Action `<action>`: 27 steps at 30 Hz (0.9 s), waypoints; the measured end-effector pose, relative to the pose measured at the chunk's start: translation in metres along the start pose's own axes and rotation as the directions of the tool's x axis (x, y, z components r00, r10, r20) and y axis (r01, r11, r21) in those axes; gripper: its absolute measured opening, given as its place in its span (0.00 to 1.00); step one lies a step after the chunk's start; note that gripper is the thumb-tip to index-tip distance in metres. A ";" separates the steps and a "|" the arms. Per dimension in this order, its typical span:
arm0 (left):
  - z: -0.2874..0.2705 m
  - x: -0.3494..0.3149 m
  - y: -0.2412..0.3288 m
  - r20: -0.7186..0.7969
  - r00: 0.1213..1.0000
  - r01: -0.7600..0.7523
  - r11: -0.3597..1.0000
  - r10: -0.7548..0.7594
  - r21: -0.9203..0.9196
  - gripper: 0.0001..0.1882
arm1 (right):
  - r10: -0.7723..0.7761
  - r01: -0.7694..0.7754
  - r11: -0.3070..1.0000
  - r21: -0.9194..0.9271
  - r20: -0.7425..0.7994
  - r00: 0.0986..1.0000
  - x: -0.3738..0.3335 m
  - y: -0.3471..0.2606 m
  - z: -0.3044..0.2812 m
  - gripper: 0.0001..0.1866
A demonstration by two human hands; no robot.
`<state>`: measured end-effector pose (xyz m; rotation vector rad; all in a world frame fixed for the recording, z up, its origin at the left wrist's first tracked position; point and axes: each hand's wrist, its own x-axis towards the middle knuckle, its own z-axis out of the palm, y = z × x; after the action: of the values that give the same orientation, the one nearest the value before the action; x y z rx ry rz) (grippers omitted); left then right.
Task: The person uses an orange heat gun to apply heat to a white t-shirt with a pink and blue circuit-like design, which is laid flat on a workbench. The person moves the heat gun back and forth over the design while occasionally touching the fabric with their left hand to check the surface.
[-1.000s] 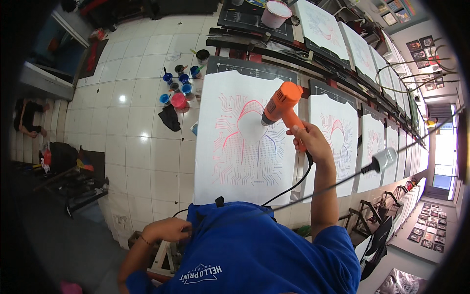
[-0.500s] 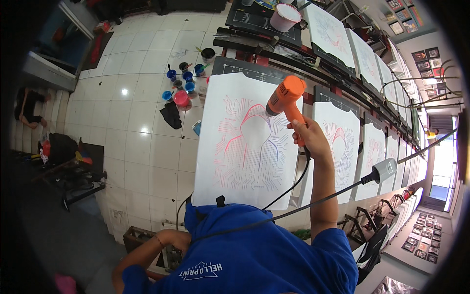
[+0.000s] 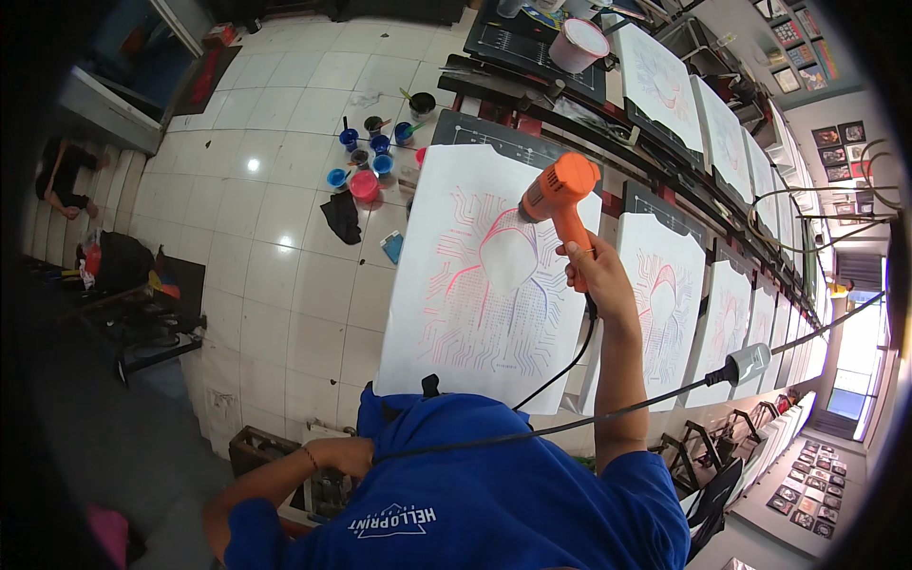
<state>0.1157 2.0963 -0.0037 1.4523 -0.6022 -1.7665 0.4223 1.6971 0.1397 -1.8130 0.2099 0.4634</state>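
My right hand [image 3: 600, 271] grips the handle of an orange heat gun [image 3: 562, 182]. Its nozzle hangs over the upper part of a white T-shirt [image 3: 410, 313] spread on a dark board [image 3: 494, 140]. The shirt bears a red-to-purple print of a hooded figure [image 3: 475, 328] ringed by circuit-like lines. From the gun's handle a black cord [image 3: 562, 372] runs down toward my blue shirt. My left hand [image 3: 351, 457] rests bent at my waist; its fingers are hidden against my clothes.
More white printed shirts [image 3: 651, 313] lie on boards in a row to the right. Several paint cups [image 3: 365, 186] and a black cloth [image 3: 342, 218] are on the tiled floor at left. A cable with a grey connector [image 3: 750, 363] crosses over my right forearm. A pink-white bucket [image 3: 579, 46] stands at the back.
The whole view has shifted slightly, so the shirt and floor cups appear a little further right. My right hand still holds the heat gun over the print's upper part.
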 end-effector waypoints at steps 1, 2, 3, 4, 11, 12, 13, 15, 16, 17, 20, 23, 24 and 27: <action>-0.007 -0.004 0.012 0.038 0.999 0.029 1.000 -0.029 -0.004 0.23 | 0.021 -0.022 0.999 0.029 0.010 1.000 0.000 -0.005 -0.002 0.24; -0.015 -0.009 0.026 0.051 0.998 0.030 0.999 -0.031 0.018 0.22 | 0.042 -0.044 0.997 0.058 0.021 0.999 0.000 -0.008 -0.003 0.24; -0.020 -0.014 0.038 0.064 0.997 0.033 0.999 -0.036 0.041 0.21 | 0.051 -0.052 0.995 0.086 0.014 0.999 0.001 -0.006 -0.003 0.24; -0.019 -0.016 0.039 0.022 1.000 0.001 0.999 -0.002 0.036 0.20 | 0.037 -0.037 0.998 0.054 0.014 0.999 0.003 -0.003 -0.001 0.24; -0.003 0.001 0.006 -0.026 0.996 -0.082 0.993 0.084 0.086 0.20 | 0.013 -0.012 1.000 0.018 -0.012 1.000 0.012 0.002 0.006 0.22; -0.005 -0.001 0.010 -0.040 0.995 -0.085 0.992 0.089 0.090 0.20 | 0.001 -0.001 1.000 0.024 -0.017 1.000 0.013 0.001 0.008 0.22; -0.001 0.003 0.001 -0.041 0.995 -0.084 0.990 0.089 0.112 0.21 | -0.011 0.011 0.999 0.031 -0.019 1.000 0.013 -0.001 0.011 0.22; 0.007 0.012 -0.016 -0.045 0.995 -0.081 0.988 0.087 0.133 0.21 | -0.019 0.020 1.000 0.022 -0.013 1.000 0.013 -0.004 0.014 0.22; 0.008 0.013 -0.017 -0.047 0.995 -0.077 0.988 0.084 0.132 0.21 | -0.016 0.016 1.000 0.006 -0.005 1.000 0.013 -0.003 0.014 0.22; 0.008 0.013 -0.018 -0.051 0.996 -0.069 0.992 0.075 0.105 0.22 | -0.012 0.013 1.000 -0.010 0.003 1.000 0.013 -0.003 0.015 0.22; 0.004 0.011 -0.014 -0.001 1.000 -0.007 0.998 0.007 0.068 0.22 | 0.012 -0.010 1.000 -0.025 0.073 0.997 0.008 -0.005 0.018 0.22; -0.021 -0.004 0.028 0.131 0.978 0.146 0.981 -0.163 0.127 0.22 | 0.069 -0.073 0.996 0.044 0.086 0.994 -0.009 -0.014 0.022 0.20; -0.027 -0.009 0.041 0.180 0.955 0.206 0.965 -0.234 0.161 0.22 | 0.071 -0.073 0.997 0.017 0.092 0.993 -0.012 -0.013 0.024 0.20; -0.009 0.005 0.003 0.106 0.993 0.040 0.994 -0.051 0.104 0.22 | 0.071 -0.064 0.996 -0.063 0.115 0.991 -0.019 -0.012 0.031 0.21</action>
<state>0.1252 2.0916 -0.0067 1.4554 -0.7304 -1.8840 0.4029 1.7284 0.1511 -1.8340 0.1785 0.6286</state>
